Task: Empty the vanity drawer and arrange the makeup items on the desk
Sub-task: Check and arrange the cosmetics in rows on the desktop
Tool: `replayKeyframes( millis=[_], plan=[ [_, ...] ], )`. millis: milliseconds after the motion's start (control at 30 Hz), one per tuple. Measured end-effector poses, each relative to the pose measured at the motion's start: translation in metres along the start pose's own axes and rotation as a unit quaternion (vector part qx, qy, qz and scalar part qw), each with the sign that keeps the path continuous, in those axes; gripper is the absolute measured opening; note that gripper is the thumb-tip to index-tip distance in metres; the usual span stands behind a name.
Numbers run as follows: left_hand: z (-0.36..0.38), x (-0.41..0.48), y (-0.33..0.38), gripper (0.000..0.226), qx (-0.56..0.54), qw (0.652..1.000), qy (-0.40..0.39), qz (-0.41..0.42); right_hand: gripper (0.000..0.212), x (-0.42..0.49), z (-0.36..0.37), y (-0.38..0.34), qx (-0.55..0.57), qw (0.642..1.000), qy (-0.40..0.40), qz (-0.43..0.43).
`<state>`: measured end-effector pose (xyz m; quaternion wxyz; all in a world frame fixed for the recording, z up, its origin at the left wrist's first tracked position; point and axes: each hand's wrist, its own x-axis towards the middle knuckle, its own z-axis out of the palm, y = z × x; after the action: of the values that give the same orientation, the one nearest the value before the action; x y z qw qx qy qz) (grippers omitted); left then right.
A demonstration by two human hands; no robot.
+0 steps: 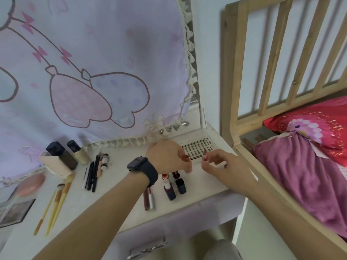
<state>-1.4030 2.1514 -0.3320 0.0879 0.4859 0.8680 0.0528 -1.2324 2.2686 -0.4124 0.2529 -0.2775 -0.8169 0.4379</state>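
Over the lash tray (197, 148), right hand's (221, 164) grip hangs spread; left hand's (165, 156) is unclear.

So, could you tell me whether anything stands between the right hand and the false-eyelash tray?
Nothing visible does. The right hand is at the near edge of the false-eyelash tray. The left hand is at its near left corner, beside the path, not across it. The small bottles lie nearer the desk's front.

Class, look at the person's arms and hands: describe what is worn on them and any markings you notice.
Both forearms are bare, no sleeves in view. The left wrist carries a dark smartwatch with a rectangular face and wide dark strap. The left hand and right hand have red-painted fingernails.
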Motion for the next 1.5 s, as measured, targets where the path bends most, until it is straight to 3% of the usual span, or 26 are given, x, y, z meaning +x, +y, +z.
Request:
replayKeyframes(
  millis=[133,500,700,900,1100,1500],
  plan=[
    [0.007,0.004,-0.001,0.04,0.078,0.997,0.021,-0.002,0.014,0.013,0.011,0.004,-0.056,0.997,-0.046,-0.002],
    [0.016,0.009,0.003,0.035,0.061,0.997,0.034,-0.028,0.026,0.019,0.025,0.016,-0.168,0.981,-0.046,-0.087],
    [0.014,0.006,0.002,0.038,0.044,0.997,0.046,-0.032,0.035,0.016,0.026,0.017,-0.17,0.981,-0.026,-0.085],
    [0.012,0.005,0.004,0.04,0.05,0.997,0.035,-0.039,0.026,0.013,0.029,0.017,-0.188,0.978,-0.003,-0.092],
    [0.012,0.006,0.007,0.03,0.05,0.998,0.025,-0.04,0.03,0.012,0.029,0.017,-0.202,0.975,-0.002,-0.09],
    [0.005,0.0,0.007,0.032,0.035,0.999,-0.001,-0.041,0.035,0.007,0.027,0.009,-0.207,0.976,0.0,-0.064]
  ],
)
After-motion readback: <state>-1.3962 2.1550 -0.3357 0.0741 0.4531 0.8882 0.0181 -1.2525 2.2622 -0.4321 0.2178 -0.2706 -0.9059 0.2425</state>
